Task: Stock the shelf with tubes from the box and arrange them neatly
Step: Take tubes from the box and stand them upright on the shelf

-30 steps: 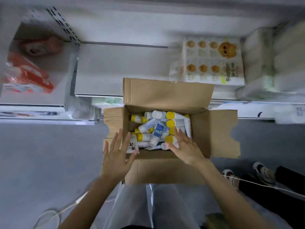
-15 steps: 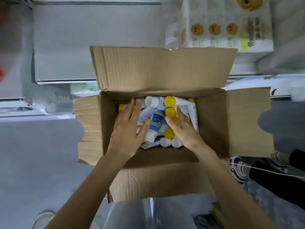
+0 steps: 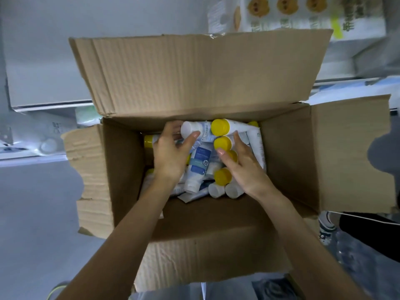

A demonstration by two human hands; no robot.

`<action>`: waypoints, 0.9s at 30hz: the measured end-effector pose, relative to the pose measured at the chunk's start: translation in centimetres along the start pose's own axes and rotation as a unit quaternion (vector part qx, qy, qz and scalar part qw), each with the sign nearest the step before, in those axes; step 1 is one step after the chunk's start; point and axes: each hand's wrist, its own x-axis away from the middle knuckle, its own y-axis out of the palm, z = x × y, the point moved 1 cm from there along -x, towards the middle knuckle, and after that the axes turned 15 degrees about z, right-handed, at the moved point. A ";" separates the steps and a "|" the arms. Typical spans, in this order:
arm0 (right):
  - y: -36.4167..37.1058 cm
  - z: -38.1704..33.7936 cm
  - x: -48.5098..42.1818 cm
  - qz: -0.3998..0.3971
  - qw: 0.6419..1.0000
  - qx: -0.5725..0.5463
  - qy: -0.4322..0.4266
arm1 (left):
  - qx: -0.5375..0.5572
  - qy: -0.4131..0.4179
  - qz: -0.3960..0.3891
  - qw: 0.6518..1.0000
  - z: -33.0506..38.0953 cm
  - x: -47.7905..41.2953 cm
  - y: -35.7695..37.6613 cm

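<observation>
- Straight below my head cam: white shelf [image 3: 108,29] runs across the top of view, front edge facing me.
- Cardboard box [image 3: 194,79] sits on the grey floor [image 3: 32,213] against the shelf front. Flaps are open, and the far flap stands up toward the shelf.
- Printed pack [image 3: 303,16] with round yellow faces sits on the shelf, top right, just behind the far flap.
- Tubes [image 3: 199,165] are all in the box, none on the shelf. They're piled loose and crossing each other, white with blue labels, caps white or yellow.
- Both my forearms reach in over the near wall.
- Left hand [image 3: 171,152]: fingers curled over the far side of a white-capped tube [image 3: 194,132] at the far end of the pile, thumb pressed on its near side, so I'm gripping it.
- Right hand [image 3: 244,167]: fingers close together, laid across the yellow-capped tubes [image 3: 220,127] on the right of the pile, thumb tip beside one yellow cap. Can't tell if it actually has hold of one.
- Someone's shoe [image 3: 325,228] on the floor at right, near the box's right flap.
</observation>
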 end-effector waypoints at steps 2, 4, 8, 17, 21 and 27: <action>-0.2 0.2 0.0 0.004 1.000 0.008 -0.005 | 0.011 -0.012 0.014 1.000 0.0 0.1 0.2; -0.3 0.3 0.0 0.007 1.000 0.015 -0.007 | 0.014 -0.020 0.020 0.999 0.0 0.0 0.4; -0.7 0.1 0.1 0.013 1.000 0.021 -0.008 | 0.017 -0.033 0.021 0.999 0.4 0.2 0.2; -2.3 -2.2 3.2 0.025 1.000 -0.013 -0.001 | -0.015 -0.087 0.083 0.993 1.1 2.6 -5.7; -2.1 -3.3 5.2 0.029 0.996 -0.075 0.026 | 0.062 -0.151 0.106 0.981 2.2 4.4 -9.1; -1.4 -5.0 7.3 -0.034 0.883 -0.432 0.179 | 0.199 -0.252 0.055 0.945 3.6 6.8 -11.1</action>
